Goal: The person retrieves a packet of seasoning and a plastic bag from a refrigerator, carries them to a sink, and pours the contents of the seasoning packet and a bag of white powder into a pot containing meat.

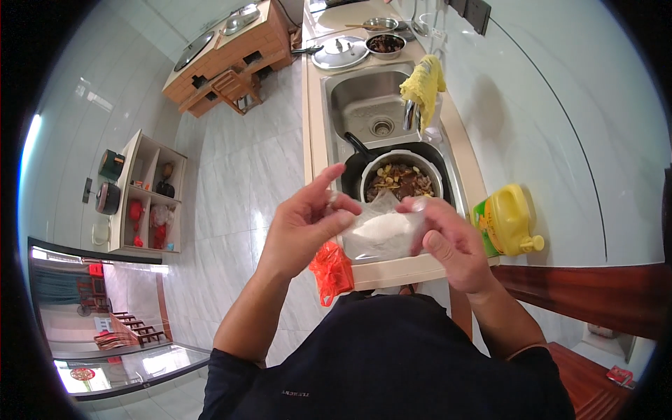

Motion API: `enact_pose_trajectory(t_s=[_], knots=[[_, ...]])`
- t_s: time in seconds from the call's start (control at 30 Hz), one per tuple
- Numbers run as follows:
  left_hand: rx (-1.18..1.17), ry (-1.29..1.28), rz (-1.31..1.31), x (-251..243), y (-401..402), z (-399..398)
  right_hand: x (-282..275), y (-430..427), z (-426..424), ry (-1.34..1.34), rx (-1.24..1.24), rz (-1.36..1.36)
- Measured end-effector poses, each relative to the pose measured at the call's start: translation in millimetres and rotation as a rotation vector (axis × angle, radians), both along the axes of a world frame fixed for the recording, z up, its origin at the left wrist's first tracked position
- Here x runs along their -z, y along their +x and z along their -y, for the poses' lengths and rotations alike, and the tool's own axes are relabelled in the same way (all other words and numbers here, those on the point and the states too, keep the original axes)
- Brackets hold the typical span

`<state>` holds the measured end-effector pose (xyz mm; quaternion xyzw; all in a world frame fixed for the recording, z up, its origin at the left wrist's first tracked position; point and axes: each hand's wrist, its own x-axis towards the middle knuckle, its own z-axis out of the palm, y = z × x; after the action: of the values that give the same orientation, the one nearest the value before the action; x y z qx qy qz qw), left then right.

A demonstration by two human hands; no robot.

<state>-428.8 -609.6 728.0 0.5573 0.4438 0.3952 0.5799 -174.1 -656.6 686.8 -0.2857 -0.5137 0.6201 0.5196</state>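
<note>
A clear plastic bag of white powder or grains is held up between my two hands, over the near end of the sink. My left hand grips the bag's left edge with thumb and fingers. My right hand has its fingers on the bag's right side. Just beyond the bag stands a pressure cooker pot with a black handle, inside a dark basin in the sink. Pieces of meat and yellowish slices lie in the pot. The bag hides the pot's near edge.
A red plastic bag sits at the counter's near left corner. At the right stands a yellow oil jug. A yellow cloth hangs over the faucet. Beyond the sink are a metal lid and a bowl of dark food.
</note>
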Motion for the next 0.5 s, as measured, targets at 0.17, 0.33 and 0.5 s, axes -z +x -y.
enact_pose_trajectory(t_s=[0.17, 0.33, 0.5], knots=[[0.161, 0.405, -0.442, -9, 38, -7, -24, -16, -21, 0.497, 0.031, 0.454], [0.112, 0.32, -0.424, -16, 57, -21, -27, 4, -20, 0.543, 0.352, 0.613], [0.175, 0.241, -0.099, -38, 79, -21, 79, 34, -34, 0.188, 0.614, 0.375]])
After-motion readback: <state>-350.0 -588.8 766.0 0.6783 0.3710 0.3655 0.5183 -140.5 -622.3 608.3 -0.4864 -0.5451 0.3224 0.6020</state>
